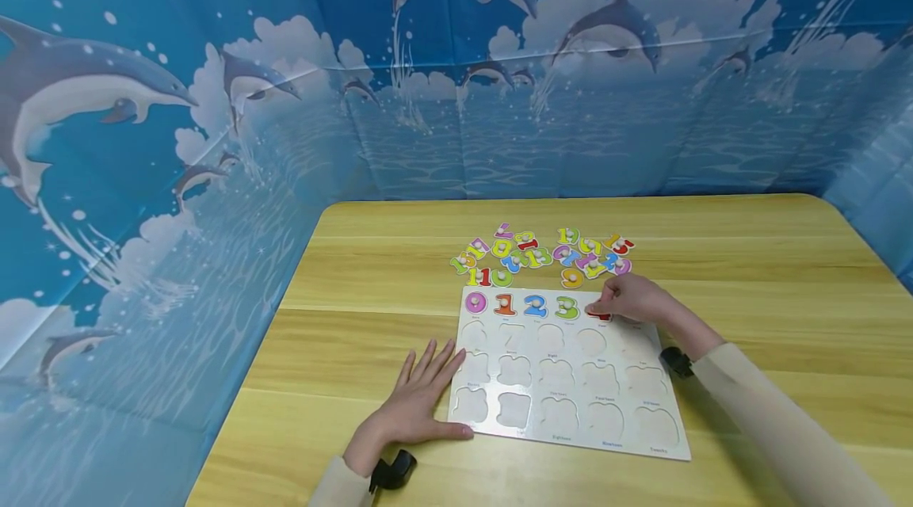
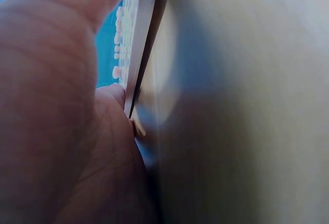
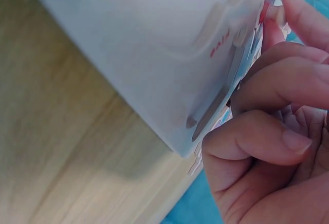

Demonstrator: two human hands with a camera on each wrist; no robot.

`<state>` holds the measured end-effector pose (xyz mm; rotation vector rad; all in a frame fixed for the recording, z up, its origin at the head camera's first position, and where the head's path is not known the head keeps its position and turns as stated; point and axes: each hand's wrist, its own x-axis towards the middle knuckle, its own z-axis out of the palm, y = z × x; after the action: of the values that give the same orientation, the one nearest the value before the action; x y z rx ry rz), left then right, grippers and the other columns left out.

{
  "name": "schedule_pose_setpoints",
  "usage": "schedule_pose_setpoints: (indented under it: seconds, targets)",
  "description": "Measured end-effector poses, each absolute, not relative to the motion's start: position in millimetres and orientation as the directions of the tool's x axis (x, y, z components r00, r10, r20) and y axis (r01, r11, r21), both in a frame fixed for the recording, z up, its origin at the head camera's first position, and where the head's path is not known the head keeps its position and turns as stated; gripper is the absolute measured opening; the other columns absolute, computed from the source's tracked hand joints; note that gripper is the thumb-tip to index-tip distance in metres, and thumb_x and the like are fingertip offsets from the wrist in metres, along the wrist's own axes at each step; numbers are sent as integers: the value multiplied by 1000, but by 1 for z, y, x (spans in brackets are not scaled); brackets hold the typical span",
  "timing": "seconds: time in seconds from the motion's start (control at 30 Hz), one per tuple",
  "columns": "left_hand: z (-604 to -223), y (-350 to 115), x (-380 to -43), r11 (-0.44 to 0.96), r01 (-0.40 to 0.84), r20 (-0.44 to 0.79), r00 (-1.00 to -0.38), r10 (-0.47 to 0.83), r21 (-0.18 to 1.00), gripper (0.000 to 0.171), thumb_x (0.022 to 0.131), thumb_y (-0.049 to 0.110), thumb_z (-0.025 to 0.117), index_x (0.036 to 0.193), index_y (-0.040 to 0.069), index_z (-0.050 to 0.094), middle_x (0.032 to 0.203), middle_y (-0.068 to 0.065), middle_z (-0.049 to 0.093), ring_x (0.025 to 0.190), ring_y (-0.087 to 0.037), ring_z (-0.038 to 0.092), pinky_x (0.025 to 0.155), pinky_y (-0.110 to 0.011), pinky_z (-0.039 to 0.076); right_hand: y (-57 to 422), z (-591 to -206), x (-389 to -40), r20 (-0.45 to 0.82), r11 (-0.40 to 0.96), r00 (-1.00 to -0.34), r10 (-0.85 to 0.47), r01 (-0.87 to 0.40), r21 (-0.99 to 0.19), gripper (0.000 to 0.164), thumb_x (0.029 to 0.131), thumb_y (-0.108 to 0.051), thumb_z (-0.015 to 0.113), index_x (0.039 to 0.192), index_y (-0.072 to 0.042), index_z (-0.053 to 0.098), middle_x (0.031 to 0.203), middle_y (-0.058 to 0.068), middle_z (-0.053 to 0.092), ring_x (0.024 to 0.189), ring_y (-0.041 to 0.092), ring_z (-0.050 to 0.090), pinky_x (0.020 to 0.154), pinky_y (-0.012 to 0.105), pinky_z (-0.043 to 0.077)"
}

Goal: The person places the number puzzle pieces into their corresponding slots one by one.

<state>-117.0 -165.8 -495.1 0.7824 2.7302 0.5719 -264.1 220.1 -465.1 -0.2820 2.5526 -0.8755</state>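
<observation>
A white number puzzle board [image 1: 524, 437] lies on the table. My right hand [image 1: 635, 301] is over its top right corner, thumb and forefinger pinching the knob of the red number 4 puzzle piece [image 1: 601, 316]. In the right wrist view the fingertips meet at the pale knob [image 3: 277, 14], and the other fingers are curled. Left of the 4, the pink 0 [image 1: 475, 302], orange 1 [image 1: 505, 304], blue 2 [image 1: 535, 306] and green 3 [image 1: 567, 307] sit in the top row. My left hand [image 1: 417, 404] is spread at the board's left edge, its thumb by the lower left corner.
Several loose number pieces, among them a green-and-yellow 13 [image 1: 538, 257] and an orange piece [image 1: 572, 278], lie in a cluster behind the board. Shaped recesses fill the board's lower rows. A dolphin-print curtain [image 1: 499, 150] hangs along the back and sides of the wooden table [image 1: 342, 301].
</observation>
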Motion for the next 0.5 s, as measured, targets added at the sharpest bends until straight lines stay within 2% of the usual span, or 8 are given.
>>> schedule_pose_setpoints:
  seconds: [0.3,0.5]
  targets:
    - [-495,-166,-117,782,448,-130,-828,546,434,106,77,70,59,154,17,11,159,-5,-1,142,-29,-8,110,-54,-6,218,-464,-264,-341,791,-889,-305,-38,-611,35,84,-38,72,74,-8,57,60,-1,43,53,16,42,48,28,32]
    - [-495,-166,-117,783,444,-135,-827,545,436,105,77,70,59,154,18,11,159,-4,-1,142,-28,-8,110,-53,-6,221,-467,-264,-372,800,-884,-282,-3,-600,41,81,-47,71,74,-9,57,58,-1,43,51,16,42,48,28,32]
